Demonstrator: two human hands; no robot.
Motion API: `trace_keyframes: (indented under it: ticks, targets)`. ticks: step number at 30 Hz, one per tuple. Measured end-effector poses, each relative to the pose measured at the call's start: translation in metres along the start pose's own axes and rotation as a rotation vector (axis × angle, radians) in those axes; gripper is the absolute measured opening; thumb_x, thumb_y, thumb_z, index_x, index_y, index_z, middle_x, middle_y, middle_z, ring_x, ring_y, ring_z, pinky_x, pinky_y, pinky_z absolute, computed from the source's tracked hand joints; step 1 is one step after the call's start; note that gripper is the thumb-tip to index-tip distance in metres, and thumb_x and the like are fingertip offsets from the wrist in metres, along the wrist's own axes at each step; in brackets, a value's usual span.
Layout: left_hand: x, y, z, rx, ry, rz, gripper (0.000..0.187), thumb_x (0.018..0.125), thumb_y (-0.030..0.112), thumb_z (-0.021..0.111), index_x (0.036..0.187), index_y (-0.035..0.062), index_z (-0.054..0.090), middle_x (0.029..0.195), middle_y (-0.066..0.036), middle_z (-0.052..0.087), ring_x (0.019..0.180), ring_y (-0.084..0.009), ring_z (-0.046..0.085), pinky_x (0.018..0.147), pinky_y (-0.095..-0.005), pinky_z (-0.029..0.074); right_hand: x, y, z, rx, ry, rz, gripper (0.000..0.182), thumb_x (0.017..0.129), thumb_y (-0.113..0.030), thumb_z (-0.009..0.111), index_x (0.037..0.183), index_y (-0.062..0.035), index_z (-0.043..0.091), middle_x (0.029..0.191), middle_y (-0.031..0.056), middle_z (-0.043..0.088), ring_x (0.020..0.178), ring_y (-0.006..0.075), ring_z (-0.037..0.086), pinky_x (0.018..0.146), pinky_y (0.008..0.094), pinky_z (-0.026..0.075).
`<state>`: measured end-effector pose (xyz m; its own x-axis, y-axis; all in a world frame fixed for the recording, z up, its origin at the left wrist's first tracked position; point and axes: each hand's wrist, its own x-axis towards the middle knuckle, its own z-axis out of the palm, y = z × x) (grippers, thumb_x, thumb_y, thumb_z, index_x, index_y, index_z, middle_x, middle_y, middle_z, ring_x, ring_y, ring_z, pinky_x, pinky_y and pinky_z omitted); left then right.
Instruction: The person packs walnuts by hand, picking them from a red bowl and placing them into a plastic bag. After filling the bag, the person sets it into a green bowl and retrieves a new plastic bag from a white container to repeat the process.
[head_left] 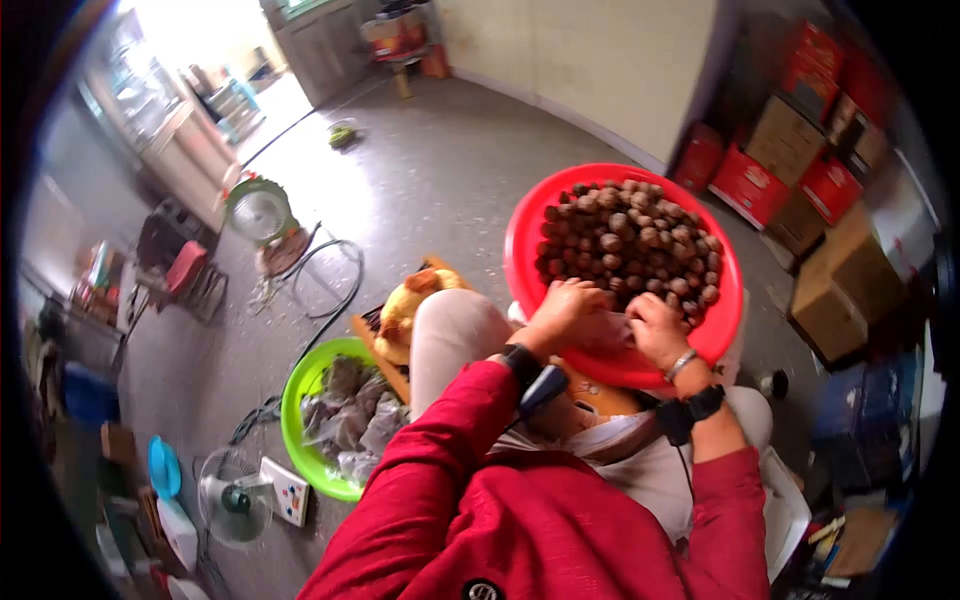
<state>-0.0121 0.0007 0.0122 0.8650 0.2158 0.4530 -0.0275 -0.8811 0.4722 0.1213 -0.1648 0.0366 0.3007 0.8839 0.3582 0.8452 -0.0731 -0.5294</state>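
A red basin (522, 232) holds a heap of round brown nuts (632, 235) that look like walnuts. Over its near edge, both hands work at a thin, see-through plastic bag (604, 331). My left hand (570, 308) has its fingers closed on the bag's left side. On the right, my right hand (657, 328) pinches the other side, close to the nuts. The bag's contents, if any, cannot be made out, and part of it is hidden by the fingers.
A green basin (294, 425) with several filled plastic bags (362, 415) stands by my left leg, near a yellow plush cushion (405, 310). Farther left are a cable (345, 290), a green fan (259, 211) and another fan (234, 498). Cardboard boxes (835, 290) are stacked at the right.
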Motion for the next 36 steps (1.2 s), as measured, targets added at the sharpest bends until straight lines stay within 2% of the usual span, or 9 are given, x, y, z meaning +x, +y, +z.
trace_keyframes:
  ticks: [2, 9, 12, 16, 19, 21, 22, 31, 36]
  targets:
    - [0.003, -0.005, -0.002, -0.005, -0.100, 0.118, 0.013, 0.072, 0.024, 0.069, 0.080, 0.0133, 0.066, 0.080, -0.008, 0.061, 0.079, -0.0312, 0.060, 0.072, -0.0440, 0.049, 0.002, -0.005, -0.004, 0.044, 0.014, -0.025, 0.008, 0.076, -0.002, 0.055, 0.083, -0.0027, 0.056, 0.084, 0.0163, 0.056, 0.080, 0.0355, 0.056, 0.071, 0.0418, 0.046]
    - [0.003, -0.003, -0.002, -0.162, 0.331, 0.107, 0.009, 0.073, 0.016, 0.066, 0.071, 0.0096, 0.060, 0.072, -0.011, 0.058, 0.072, -0.0340, 0.058, 0.070, -0.0440, 0.047, -0.002, -0.009, -0.009, 0.231, 0.146, 0.177, 0.007, 0.088, -0.006, 0.061, 0.091, -0.0008, 0.057, 0.084, 0.0092, 0.058, 0.077, 0.0216, 0.057, 0.072, 0.0334, 0.047]
    - [0.000, 0.010, -0.023, -0.354, 0.397, -0.230, 0.012, 0.084, 0.013, 0.061, 0.076, 0.0054, 0.056, 0.071, -0.020, 0.062, 0.069, -0.0414, 0.060, 0.061, -0.0458, 0.050, -0.011, 0.006, -0.012, 0.152, 0.140, 0.226, 0.013, 0.091, -0.014, 0.060, 0.096, -0.0017, 0.058, 0.088, 0.0083, 0.060, 0.080, 0.0210, 0.058, 0.073, 0.0332, 0.047]
    - [-0.012, 0.000, -0.064, -0.927, 0.564, -0.350, 0.020, 0.075, -0.008, 0.066, 0.079, 0.0050, 0.052, 0.072, -0.001, 0.055, 0.074, -0.0076, 0.049, 0.062, -0.0273, 0.048, -0.019, 0.024, -0.014, 0.252, 0.091, 0.518, 0.012, 0.091, -0.014, 0.059, 0.096, -0.0033, 0.058, 0.083, 0.0037, 0.058, 0.072, 0.0155, 0.057, 0.063, 0.0299, 0.048]
    - [-0.037, -0.023, -0.115, -1.004, 0.804, -0.214, 0.018, 0.081, -0.009, 0.063, 0.081, 0.0065, 0.053, 0.076, 0.002, 0.053, 0.072, -0.0077, 0.048, 0.066, -0.0225, 0.045, -0.021, 0.026, -0.012, 0.287, 0.047, 0.664, 0.010, 0.091, -0.011, 0.058, 0.098, -0.0029, 0.057, 0.086, 0.0048, 0.058, 0.074, 0.0168, 0.057, 0.066, 0.0309, 0.048]
    - [-0.070, -0.019, -0.172, -1.008, 0.861, -0.237, 0.025, 0.077, -0.015, 0.056, 0.078, 0.0088, 0.046, 0.074, 0.004, 0.049, 0.069, -0.0069, 0.045, 0.062, -0.0229, 0.041, -0.029, 0.050, -0.004, 0.078, 0.061, 0.395, 0.011, 0.091, -0.010, 0.058, 0.098, -0.0025, 0.057, 0.089, 0.0070, 0.059, 0.079, 0.0201, 0.057, 0.072, 0.0324, 0.048]
    - [-0.095, -0.043, -0.188, -1.083, 0.798, -0.137, 0.013, 0.092, -0.001, 0.057, 0.085, 0.0099, 0.054, 0.081, 0.000, 0.058, 0.073, -0.0091, 0.054, 0.063, -0.0259, 0.048, -0.029, 0.049, -0.004, 0.068, 0.055, 0.416, 0.010, 0.091, -0.010, 0.058, 0.098, -0.0024, 0.057, 0.090, 0.0087, 0.059, 0.083, 0.0228, 0.057, 0.076, 0.0332, 0.047]
    - [-0.346, -0.064, -0.305, -0.207, 1.138, -0.866, 0.014, 0.094, 0.012, 0.058, 0.081, 0.0083, 0.054, 0.070, 0.006, 0.051, 0.062, -0.0030, 0.043, 0.055, -0.0210, 0.038, -0.028, 0.044, 0.000, -0.091, 0.001, 0.229, 0.007, 0.089, -0.005, 0.058, 0.094, -0.0011, 0.055, 0.089, 0.0103, 0.058, 0.082, 0.0244, 0.056, 0.076, 0.0331, 0.046]
    - [-0.472, -0.062, -0.292, 0.282, 1.276, -1.181, 0.011, 0.088, 0.012, 0.065, 0.086, 0.0015, 0.060, 0.079, -0.003, 0.062, 0.074, -0.0120, 0.055, 0.070, -0.0274, 0.047, -0.030, 0.056, 0.003, -0.118, -0.032, 0.205, 0.007, 0.087, -0.003, 0.058, 0.093, -0.0005, 0.055, 0.088, 0.0123, 0.057, 0.084, 0.0273, 0.056, 0.078, 0.0340, 0.046]
